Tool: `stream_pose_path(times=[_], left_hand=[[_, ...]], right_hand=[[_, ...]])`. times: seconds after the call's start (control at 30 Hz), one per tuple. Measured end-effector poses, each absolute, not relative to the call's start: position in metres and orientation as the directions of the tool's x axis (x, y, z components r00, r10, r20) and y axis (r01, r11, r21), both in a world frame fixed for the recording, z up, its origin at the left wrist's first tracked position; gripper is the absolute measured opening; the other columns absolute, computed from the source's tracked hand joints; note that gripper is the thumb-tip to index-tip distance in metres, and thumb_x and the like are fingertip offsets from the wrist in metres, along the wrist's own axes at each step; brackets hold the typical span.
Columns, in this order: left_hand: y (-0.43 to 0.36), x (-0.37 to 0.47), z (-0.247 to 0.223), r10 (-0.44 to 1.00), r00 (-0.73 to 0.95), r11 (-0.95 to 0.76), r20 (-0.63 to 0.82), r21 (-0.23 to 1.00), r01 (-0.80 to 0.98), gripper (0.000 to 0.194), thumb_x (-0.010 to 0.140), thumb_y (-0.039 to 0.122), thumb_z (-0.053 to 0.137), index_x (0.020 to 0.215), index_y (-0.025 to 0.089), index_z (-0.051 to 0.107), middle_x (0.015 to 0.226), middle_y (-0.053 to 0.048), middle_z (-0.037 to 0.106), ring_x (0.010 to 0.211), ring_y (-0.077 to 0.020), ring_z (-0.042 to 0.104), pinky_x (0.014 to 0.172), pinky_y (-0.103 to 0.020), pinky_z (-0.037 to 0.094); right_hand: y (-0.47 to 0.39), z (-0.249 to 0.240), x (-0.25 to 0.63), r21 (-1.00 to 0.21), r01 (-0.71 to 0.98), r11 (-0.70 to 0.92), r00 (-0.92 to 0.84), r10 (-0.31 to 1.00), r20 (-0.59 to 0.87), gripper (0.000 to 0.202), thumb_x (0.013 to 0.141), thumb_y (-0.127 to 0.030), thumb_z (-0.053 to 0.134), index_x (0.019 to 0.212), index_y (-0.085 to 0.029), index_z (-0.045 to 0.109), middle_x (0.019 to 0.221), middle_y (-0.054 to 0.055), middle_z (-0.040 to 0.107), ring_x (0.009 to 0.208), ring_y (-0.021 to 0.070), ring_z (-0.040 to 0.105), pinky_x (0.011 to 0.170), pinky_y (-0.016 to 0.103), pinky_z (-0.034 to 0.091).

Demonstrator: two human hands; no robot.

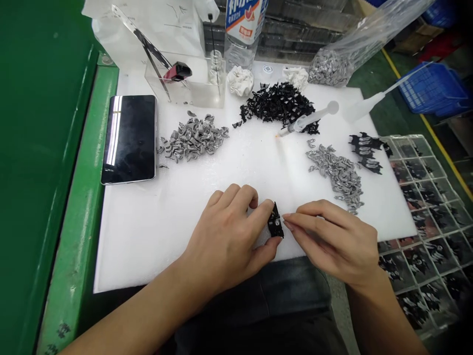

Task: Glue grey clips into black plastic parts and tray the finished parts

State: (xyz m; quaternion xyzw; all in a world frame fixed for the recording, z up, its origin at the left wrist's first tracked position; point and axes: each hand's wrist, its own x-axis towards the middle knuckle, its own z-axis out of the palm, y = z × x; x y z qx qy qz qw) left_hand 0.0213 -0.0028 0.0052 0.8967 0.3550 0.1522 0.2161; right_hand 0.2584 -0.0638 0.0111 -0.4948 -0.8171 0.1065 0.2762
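Between the thumb and index finger of my left hand [231, 231] is a small black plastic part [275, 222] with a little grey or shiny piece at its middle. It is held low over the white foam board [173, 217]. My right hand [334, 236] is just right of this part, thumb and fingertips pinched together; whatever they hold is too small to see. Farther off lie a pile of black parts [279, 106], a grey pile of small curved pieces [195, 138] on the left, and a second grey pile [338, 175] on the right.
A tablet or phone [129, 140] lies at left. Behind are a clear box [185, 84] with tools, a bottle [244, 32] and a bag of grey pieces [332, 64]. A syringe [305, 120] touches the black pile. Divided trays [419, 187] with black parts stand at right.
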Motion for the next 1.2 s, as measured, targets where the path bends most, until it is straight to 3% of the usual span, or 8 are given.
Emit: stream_pose_path(times=[0.1, 0.27, 0.5, 0.73, 0.97, 1.1, 1.2], left_hand=[[-0.003, 0.021, 0.006, 0.702, 0.700, -0.656, 0.132, 0.502, 0.563, 0.039, 0.098, 0.044, 0.062, 0.130, 0.021, 0.064, 0.115, -0.009, 0.059, 0.098, -0.0291, 0.054, 0.078, -0.045, 0.041], [-0.002, 0.020, 0.005, 0.700, 0.698, -0.663, 0.153, 0.503, 0.555, 0.037, 0.097, 0.041, 0.064, 0.128, 0.021, 0.064, 0.114, -0.010, 0.060, 0.095, -0.0286, 0.054, 0.077, -0.045, 0.043], [-0.001, 0.021, 0.003, 0.702, 0.689, -0.670, 0.180, 0.496, 0.553, 0.036, 0.097, 0.039, 0.065, 0.128, 0.021, 0.062, 0.114, -0.010, 0.060, 0.094, -0.0280, 0.055, 0.078, -0.044, 0.044], [-0.002, 0.022, 0.003, 0.705, 0.684, -0.664, 0.187, 0.511, 0.545, 0.037, 0.096, 0.038, 0.067, 0.129, 0.021, 0.061, 0.113, -0.010, 0.059, 0.094, -0.0276, 0.055, 0.078, -0.045, 0.044], [-0.002, 0.021, 0.004, 0.704, 0.687, -0.665, 0.180, 0.507, 0.548, 0.036, 0.097, 0.037, 0.065, 0.129, 0.021, 0.061, 0.112, -0.010, 0.059, 0.094, -0.0279, 0.054, 0.077, -0.045, 0.044], [-0.001, 0.020, 0.005, 0.705, 0.689, -0.661, 0.168, 0.508, 0.553, 0.035, 0.098, 0.038, 0.065, 0.129, 0.022, 0.061, 0.113, -0.010, 0.060, 0.093, -0.0275, 0.054, 0.077, -0.044, 0.044], [-0.001, 0.021, 0.005, 0.706, 0.687, -0.661, 0.173, 0.508, 0.552, 0.035, 0.097, 0.038, 0.065, 0.128, 0.022, 0.061, 0.113, -0.010, 0.060, 0.093, -0.0278, 0.055, 0.078, -0.044, 0.043]], right_hand=[[-0.063, 0.015, 0.270, -0.387, 0.822, 0.419, -0.238, 0.869, 0.434, 0.042, 0.082, -0.002, 0.080, 0.118, -0.023, 0.074, 0.099, 0.006, 0.072, 0.078, 0.0171, 0.066, 0.063, 0.033, 0.053], [-0.059, 0.025, 0.306, -0.210, 0.977, 0.033, 0.056, 0.914, 0.402, 0.016, 0.093, -0.020, 0.075, 0.108, -0.025, 0.076, 0.088, 0.004, 0.067, 0.070, 0.0178, 0.056, 0.063, 0.038, 0.045], [-0.053, 0.020, 0.313, -0.290, 0.953, -0.093, 0.181, 0.939, 0.294, 0.012, 0.096, -0.028, 0.071, 0.106, -0.023, 0.077, 0.091, 0.004, 0.068, 0.073, 0.0174, 0.061, 0.066, 0.036, 0.047], [-0.052, 0.023, 0.309, -0.250, 0.967, -0.045, 0.123, 0.944, 0.306, 0.011, 0.098, -0.021, 0.068, 0.103, -0.022, 0.077, 0.093, 0.002, 0.069, 0.078, 0.0164, 0.064, 0.069, 0.034, 0.048], [-0.061, 0.021, 0.312, -0.294, 0.954, -0.054, 0.135, 0.956, 0.262, 0.008, 0.097, -0.022, 0.069, 0.101, -0.023, 0.076, 0.094, 0.002, 0.068, 0.081, 0.0160, 0.064, 0.072, 0.033, 0.050], [-0.060, 0.021, 0.311, -0.361, 0.932, -0.026, 0.148, 0.938, 0.313, 0.008, 0.096, -0.024, 0.071, 0.102, -0.023, 0.076, 0.086, 0.002, 0.065, 0.074, 0.0157, 0.059, 0.066, 0.033, 0.048], [-0.055, 0.019, 0.312, -0.331, 0.942, -0.048, 0.164, 0.929, 0.331, 0.012, 0.097, -0.025, 0.070, 0.106, -0.023, 0.077, 0.089, 0.003, 0.066, 0.073, 0.0162, 0.060, 0.067, 0.034, 0.048]])
